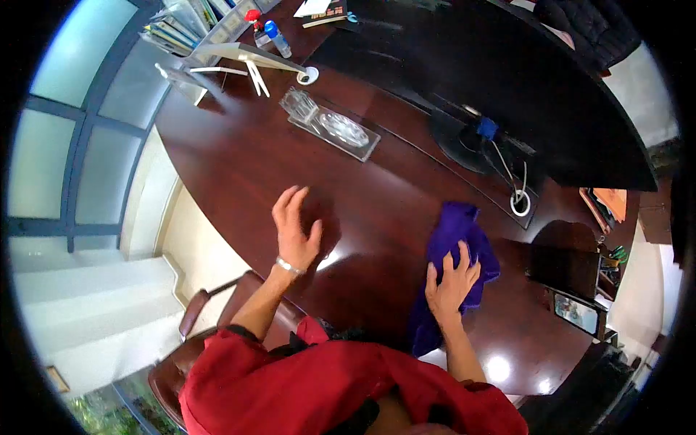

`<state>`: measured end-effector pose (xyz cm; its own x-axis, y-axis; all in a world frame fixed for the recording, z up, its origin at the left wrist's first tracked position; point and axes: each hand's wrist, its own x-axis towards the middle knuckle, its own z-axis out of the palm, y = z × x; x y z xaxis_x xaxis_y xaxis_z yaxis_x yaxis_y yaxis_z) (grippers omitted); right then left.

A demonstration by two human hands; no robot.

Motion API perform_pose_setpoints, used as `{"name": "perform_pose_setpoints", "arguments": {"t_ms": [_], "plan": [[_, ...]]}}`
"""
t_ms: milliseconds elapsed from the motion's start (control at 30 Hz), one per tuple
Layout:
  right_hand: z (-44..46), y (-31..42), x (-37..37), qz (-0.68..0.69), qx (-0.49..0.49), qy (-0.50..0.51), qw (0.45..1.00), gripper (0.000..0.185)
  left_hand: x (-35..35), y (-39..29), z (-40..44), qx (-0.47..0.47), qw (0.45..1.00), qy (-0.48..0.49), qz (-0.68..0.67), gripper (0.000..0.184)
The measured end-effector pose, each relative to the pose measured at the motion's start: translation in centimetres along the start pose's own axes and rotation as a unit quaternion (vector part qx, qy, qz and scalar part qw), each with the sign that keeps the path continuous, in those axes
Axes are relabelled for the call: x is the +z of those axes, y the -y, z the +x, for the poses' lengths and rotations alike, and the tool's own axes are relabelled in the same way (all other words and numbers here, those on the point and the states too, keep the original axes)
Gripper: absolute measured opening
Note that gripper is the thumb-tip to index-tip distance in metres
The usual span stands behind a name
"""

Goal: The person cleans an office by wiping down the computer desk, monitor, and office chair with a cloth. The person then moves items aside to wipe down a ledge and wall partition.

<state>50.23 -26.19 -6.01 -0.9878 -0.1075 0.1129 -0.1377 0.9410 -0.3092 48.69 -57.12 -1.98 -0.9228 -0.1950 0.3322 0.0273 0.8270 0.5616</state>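
Observation:
A purple cloth [454, 235] lies crumpled on the dark, glossy wooden desk [370, 279]. My right hand [452, 284] rests on top of it with the fingers spread, pressing on the fabric rather than gripping it. Over the left part of the desk is my left hand [296, 230], its fingers apart and nothing in it; whether it touches the wood I cannot tell. A bracelet circles that wrist. Beyond both hands a clear glass tray [330, 135] holds upside-down drinking glasses [344, 129].
A large black monitor [536, 80] spans the far right. Near it are a cable hole [520, 204], a black organizer [562, 261] and a picture frame [576, 313]. Spray bottles [277, 40] and files [170, 32] stand far left. A brown chair [190, 348] touches the near left side.

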Motion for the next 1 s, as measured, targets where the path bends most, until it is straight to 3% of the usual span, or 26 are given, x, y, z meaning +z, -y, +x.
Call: {"name": "perform_pose_setpoints", "arguments": {"t_ms": [100,167,267,333,367,433,467,500,533,633,667,700,767,800,833,900,1000], "plan": [[7.0,3.4,3.1,-0.006,-0.011,-0.076,0.997,0.035,0.1,2.7,7.3,0.104,0.993,0.045,-0.017,0.071],[13.3,4.9,5.5,0.001,-0.011,-0.105,0.994,0.036,-0.3,4.8,11.6,0.125,0.987,0.090,-0.042,0.081],[20.6,7.5,8.1,0.027,-0.063,-0.127,0.990,0.035,-1.2,6.5,16.8,0.198,0.976,0.087,-0.004,0.081],[23.5,9.1,8.7,0.091,-0.146,-0.017,0.985,0.034,-1.7,7.5,19.5,0.221,0.971,0.088,0.027,0.080],[24.4,9.2,9.5,0.089,-0.149,-0.017,0.985,0.034,-1.6,8.0,20.8,0.223,0.970,0.090,0.037,0.082],[25.9,8.8,11.4,0.333,-0.054,-0.022,0.941,0.034,-0.7,10.1,23.1,0.230,0.968,0.092,0.043,0.083],[26.4,9.1,11.3,0.498,0.000,0.009,0.867,0.035,0.7,12.2,24.0,0.192,0.972,0.136,-0.017,0.085],[27.1,9.8,10.6,0.497,0.001,0.007,0.868,0.035,1.4,13.0,24.7,0.151,0.969,0.181,-0.077,0.088],[27.9,10.4,10.1,0.478,-0.028,0.072,0.875,0.036,2.1,13.7,24.8,0.074,0.950,0.233,-0.193,0.084],[31.3,14.0,10.7,0.471,-0.121,0.245,0.839,0.041,2.4,13.6,24.8,0.060,0.944,0.225,-0.233,0.077],[33.1,15.7,10.9,0.451,-0.183,0.269,0.831,0.043,2.2,13.1,24.8,0.064,0.951,0.209,-0.218,0.065],[34.5,17.2,10.0,0.490,-0.155,0.340,0.787,0.043,2.2,13.2,24.9,0.065,0.952,0.217,-0.208,0.065],[36.5,17.6,11.2,0.471,-0.199,0.359,0.781,0.038,2.3,13.3,25.2,0.076,0.954,0.224,-0.187,0.054],[35.8,17.4,11.6,0.472,-0.253,0.308,0.786,0.030,2.6,13.5,24.9,0.068,0.955,0.220,-0.187,0.050],[35.1,16.5,11.1,0.479,-0.242,0.307,0.786,0.030,2.7,13.5,24.9,0.064,0.956,0.214,-0.191,0.046],[33.2,14.0,9.4,0.403,-0.211,0.253,0.854,0.029,2.9,13.2,25.1,0.084,0.958,0.210,-0.178,0.044],[27.0,9.4,8.1,0.394,-0.104,0.126,0.904,0.031,2.7,13.3,25.2,0.086,0.959,0.216,-0.164,0.046]]}}
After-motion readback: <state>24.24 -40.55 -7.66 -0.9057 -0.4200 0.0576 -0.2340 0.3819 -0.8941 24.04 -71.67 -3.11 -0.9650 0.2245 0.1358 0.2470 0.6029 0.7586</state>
